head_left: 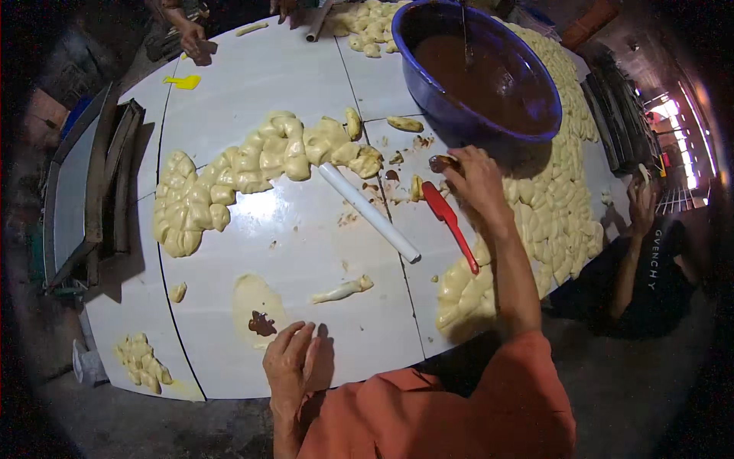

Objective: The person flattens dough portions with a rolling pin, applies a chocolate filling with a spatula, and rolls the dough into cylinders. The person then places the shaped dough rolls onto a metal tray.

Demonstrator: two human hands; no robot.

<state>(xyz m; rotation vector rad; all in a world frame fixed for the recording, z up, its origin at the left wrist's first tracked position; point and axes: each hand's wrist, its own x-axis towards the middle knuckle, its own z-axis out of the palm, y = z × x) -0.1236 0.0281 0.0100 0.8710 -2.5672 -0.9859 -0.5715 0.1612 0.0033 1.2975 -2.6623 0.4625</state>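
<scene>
Working at a white tiled table (252, 99), a person in an orange shirt rests the left hand (290, 359) on the surface, fingers spread and gripping nothing, just beside a flattened piece of pale dough (252, 294) that carries a dab of brown filling (261, 324). The right hand (478, 180) reaches toward the foot of a large blue bowl (478, 73) of brown filling, its fingertips pinched on a small lump of filling (442, 162). A red spatula (451, 223) lies on the table just below that hand, and a white rolling rod (368, 212) lies slantwise between the two hands. Judging by the table, the work looks well along but far from finished: a broad band of shaped dough pieces (562, 206) curves along the right edge past the bowl, while a long heap of dough lumps (245, 172) waits near the middle, a smaller cluster (141, 361) sits at the near left corner, and a thin strip of dough (342, 289) lies loose. The bowl holds plenty of filling. Another person (650, 252) crouches beyond the right edge, and a further hand (191, 37) shows at the far side, near a yellow scraper (182, 81).
</scene>
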